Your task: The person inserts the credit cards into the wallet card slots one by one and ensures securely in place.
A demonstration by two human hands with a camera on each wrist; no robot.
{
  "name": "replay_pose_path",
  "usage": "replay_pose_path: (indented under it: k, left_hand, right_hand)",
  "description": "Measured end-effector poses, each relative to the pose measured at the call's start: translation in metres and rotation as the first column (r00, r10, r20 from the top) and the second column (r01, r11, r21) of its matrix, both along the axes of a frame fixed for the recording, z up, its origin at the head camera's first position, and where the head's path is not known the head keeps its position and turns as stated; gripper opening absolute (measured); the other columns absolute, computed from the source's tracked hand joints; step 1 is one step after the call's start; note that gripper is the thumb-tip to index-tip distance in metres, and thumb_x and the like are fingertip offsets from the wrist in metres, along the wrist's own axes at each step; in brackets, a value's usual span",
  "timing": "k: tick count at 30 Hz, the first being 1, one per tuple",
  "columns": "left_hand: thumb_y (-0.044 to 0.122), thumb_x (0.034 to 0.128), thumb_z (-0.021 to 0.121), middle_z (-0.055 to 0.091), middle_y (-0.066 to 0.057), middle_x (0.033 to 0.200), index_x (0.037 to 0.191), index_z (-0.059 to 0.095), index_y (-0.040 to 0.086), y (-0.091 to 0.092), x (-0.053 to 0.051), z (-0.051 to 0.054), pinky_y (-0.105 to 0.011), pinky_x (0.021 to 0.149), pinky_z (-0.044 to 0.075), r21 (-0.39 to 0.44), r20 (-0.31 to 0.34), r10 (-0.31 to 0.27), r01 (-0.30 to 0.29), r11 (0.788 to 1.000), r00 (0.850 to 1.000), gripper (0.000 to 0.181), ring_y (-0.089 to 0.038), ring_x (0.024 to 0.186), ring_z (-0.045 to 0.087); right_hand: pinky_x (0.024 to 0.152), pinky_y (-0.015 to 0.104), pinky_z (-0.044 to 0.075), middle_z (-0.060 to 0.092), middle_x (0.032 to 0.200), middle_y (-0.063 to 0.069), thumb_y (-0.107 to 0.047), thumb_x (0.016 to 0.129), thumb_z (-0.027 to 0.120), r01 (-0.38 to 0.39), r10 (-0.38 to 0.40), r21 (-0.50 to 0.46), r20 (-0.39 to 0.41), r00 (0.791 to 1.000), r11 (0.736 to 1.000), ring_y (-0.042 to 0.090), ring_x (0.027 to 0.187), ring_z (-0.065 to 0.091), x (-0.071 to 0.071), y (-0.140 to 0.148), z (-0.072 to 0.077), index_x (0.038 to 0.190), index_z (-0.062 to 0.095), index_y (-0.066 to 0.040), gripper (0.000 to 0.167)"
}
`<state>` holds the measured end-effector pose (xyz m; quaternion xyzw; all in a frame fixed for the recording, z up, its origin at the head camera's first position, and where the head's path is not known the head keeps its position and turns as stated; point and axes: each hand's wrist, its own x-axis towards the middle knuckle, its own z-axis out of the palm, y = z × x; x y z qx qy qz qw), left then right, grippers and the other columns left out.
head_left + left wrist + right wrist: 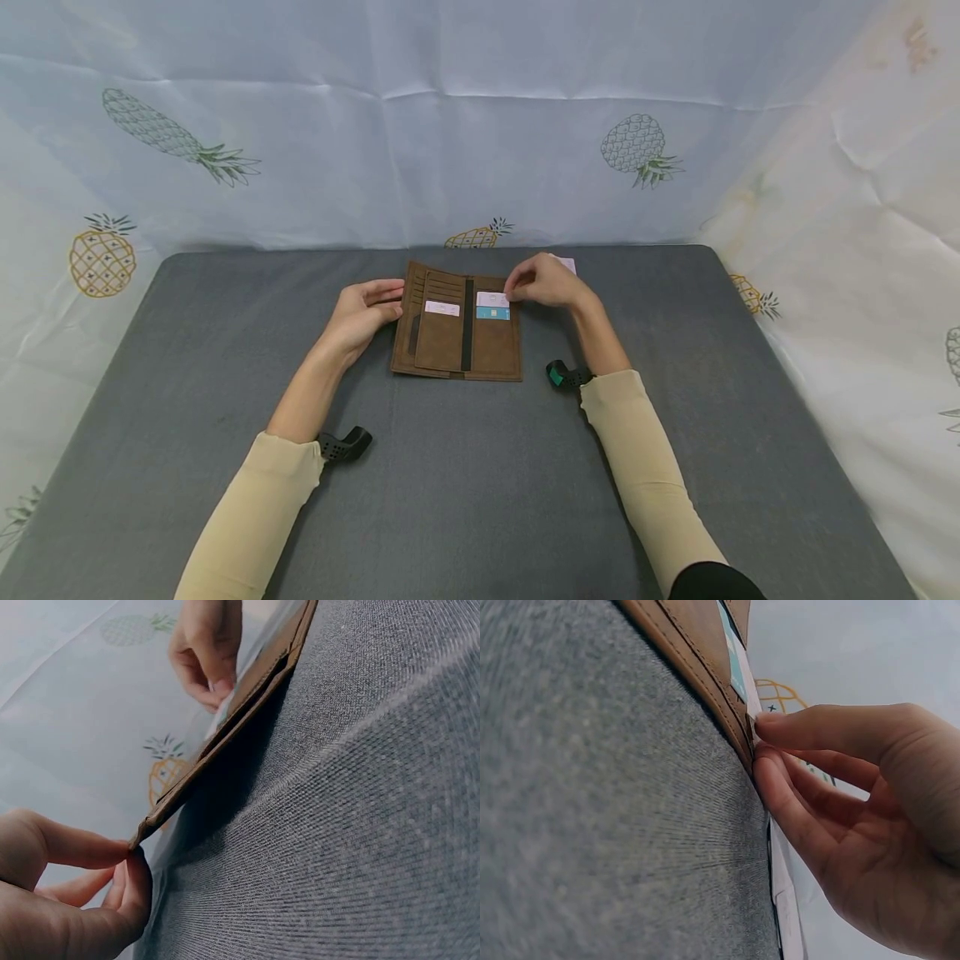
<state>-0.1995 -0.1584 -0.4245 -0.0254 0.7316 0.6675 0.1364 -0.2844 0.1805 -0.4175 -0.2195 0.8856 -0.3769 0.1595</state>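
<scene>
A brown wallet [442, 346] lies spread on the grey table. My left hand [358, 321] pinches its left edge between thumb and fingers, and the left wrist view shows this edge [161, 814] lifted off the cloth. A pale pink card [442, 308] sits in a slot of the left half. In the right half, another pale pink card [491, 298] stands above a blue card [492, 313]. My right hand [551, 282] pinches the upper card's right end, thumb on the card [742, 664]; its fingertips are close against the wallet's right edge.
Behind my right hand, a pale pink card [564, 263] lies on the table, partly hidden; the right wrist view shows pale cards [784, 900] there. A pineapple-print cloth [420, 167] hangs behind the grey table [465, 483]. Each wrist wears a black strap mount [347, 445].
</scene>
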Motion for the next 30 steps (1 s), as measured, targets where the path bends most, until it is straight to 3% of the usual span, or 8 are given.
replay_pose_path:
  k: [6, 14, 23, 30]
  left_hand:
    - [-0.008, 0.1060, 0.056, 0.050, -0.026, 0.161, 0.161, 0.047, -0.002, 0.000, 0.000, 0.001, -0.009, 0.092, 0.055, 0.001, 0.006, 0.003, -0.003, 1.000, 1.000, 0.056, -0.033, 0.147, 0.051]
    - [-0.008, 0.1063, 0.056, 0.050, -0.026, 0.160, 0.161, 0.047, -0.002, 0.000, 0.000, 0.000, -0.008, 0.091, 0.055, -0.001, 0.008, 0.000, 0.000, 1.000, 1.000, 0.056, -0.032, 0.146, 0.052]
    - [-0.008, 0.1060, 0.056, 0.051, -0.026, 0.160, 0.161, 0.048, -0.002, 0.000, 0.000, 0.001, -0.009, 0.091, 0.056, -0.003, 0.008, 0.000, 0.000, 1.000, 1.000, 0.056, -0.030, 0.142, 0.054]
    - [-0.007, 0.1064, 0.056, 0.051, -0.025, 0.161, 0.161, 0.048, -0.001, -0.001, -0.001, 0.001, -0.011, 0.093, 0.056, -0.005, 0.017, -0.004, 0.004, 1.000, 1.000, 0.056, -0.032, 0.145, 0.053]
  right_hand:
    - [0.077, 0.028, 0.055, 0.081, 0.102, 0.011, -0.007, 0.098, 0.079, -0.048, 0.048, 0.013, -0.003, 0.999, 0.999, 0.015, 0.087, 0.071, -0.001, 0.000, 0.001, 0.099, 0.083, -0.005, 0.005]
    - [0.082, 0.029, 0.056, 0.078, 0.118, 0.019, -0.005, 0.101, 0.076, -0.056, 0.056, 0.014, 0.000, 0.998, 0.998, 0.025, 0.099, 0.073, 0.000, 0.001, 0.003, 0.104, 0.083, -0.001, 0.009]
    - [0.082, 0.028, 0.057, 0.077, 0.127, 0.025, -0.012, 0.106, 0.070, 0.098, -0.097, -0.061, 0.005, 0.995, 0.993, 0.037, 0.114, 0.074, -0.003, 0.020, 0.003, 0.129, 0.077, 0.002, 0.028]
    - [0.090, 0.030, 0.061, 0.073, 0.135, 0.029, -0.013, 0.106, 0.069, 0.279, -0.285, -0.132, -0.035, 0.958, 0.951, 0.043, 0.123, 0.072, -0.008, 0.043, -0.002, 0.135, 0.072, 0.005, 0.034]
